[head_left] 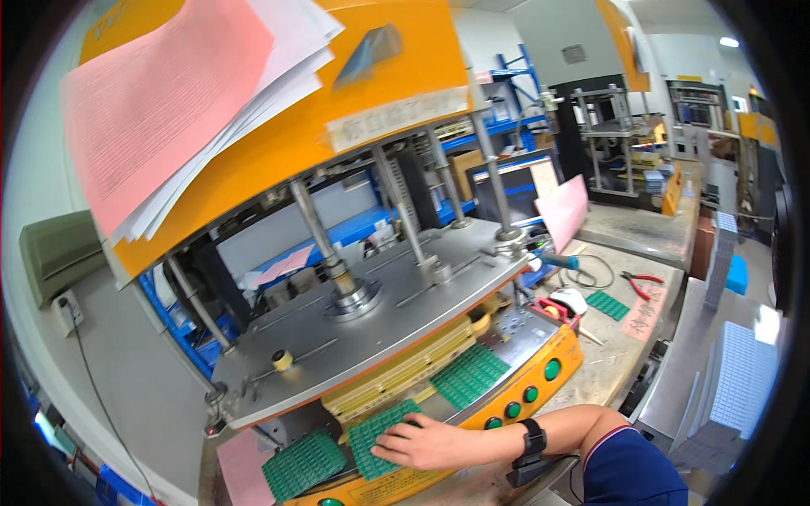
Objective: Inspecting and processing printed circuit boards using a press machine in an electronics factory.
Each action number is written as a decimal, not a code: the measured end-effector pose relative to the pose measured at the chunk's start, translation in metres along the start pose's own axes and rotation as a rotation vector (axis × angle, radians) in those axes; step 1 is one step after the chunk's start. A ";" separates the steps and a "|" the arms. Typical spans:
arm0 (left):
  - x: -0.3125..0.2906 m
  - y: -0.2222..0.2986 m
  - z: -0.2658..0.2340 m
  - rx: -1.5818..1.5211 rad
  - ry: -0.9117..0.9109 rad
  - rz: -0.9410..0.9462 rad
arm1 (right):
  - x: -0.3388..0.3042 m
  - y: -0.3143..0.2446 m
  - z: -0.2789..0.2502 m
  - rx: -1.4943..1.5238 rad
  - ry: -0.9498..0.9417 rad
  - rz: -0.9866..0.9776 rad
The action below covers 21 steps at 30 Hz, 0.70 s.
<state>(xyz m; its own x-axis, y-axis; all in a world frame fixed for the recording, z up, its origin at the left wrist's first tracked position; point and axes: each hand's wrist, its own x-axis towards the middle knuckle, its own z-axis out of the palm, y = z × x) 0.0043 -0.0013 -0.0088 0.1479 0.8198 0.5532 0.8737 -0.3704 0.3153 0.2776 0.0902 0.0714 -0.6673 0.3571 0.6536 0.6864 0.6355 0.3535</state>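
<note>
My right hand (426, 443) rests over a green circuit board panel (381, 430), its fingers curled onto the panel's right side. The panel lies tilted at the front of the press, just below a yellow metal die strip (405, 371). To its left, a second green panel (304, 466) sits partly over a pink sheet (245, 468). A third green panel (470, 376) lies to the right, on the metal bed behind the green buttons. A black watch is on my right wrist. My left hand is out of view.
Above the panels is the press's thick steel plate (422, 291) with upright guide posts. Green buttons (530, 394) line the yellow front. On the right bench are red-handled pliers (643, 285), a small green board (607, 305) and a white mouse (569, 301). Stacked pale panels (742, 375) stand far right.
</note>
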 end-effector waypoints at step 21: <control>-0.004 0.015 -0.005 0.048 0.048 -0.008 | -0.004 0.008 -0.005 0.220 -0.143 0.043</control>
<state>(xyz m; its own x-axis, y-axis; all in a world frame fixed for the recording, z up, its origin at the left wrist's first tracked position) 0.0149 -0.0123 -0.0021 0.1190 0.8004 0.5875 0.8962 -0.3414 0.2835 0.2874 0.0904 0.0750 -0.6838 0.4698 0.5583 0.6458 0.7458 0.1635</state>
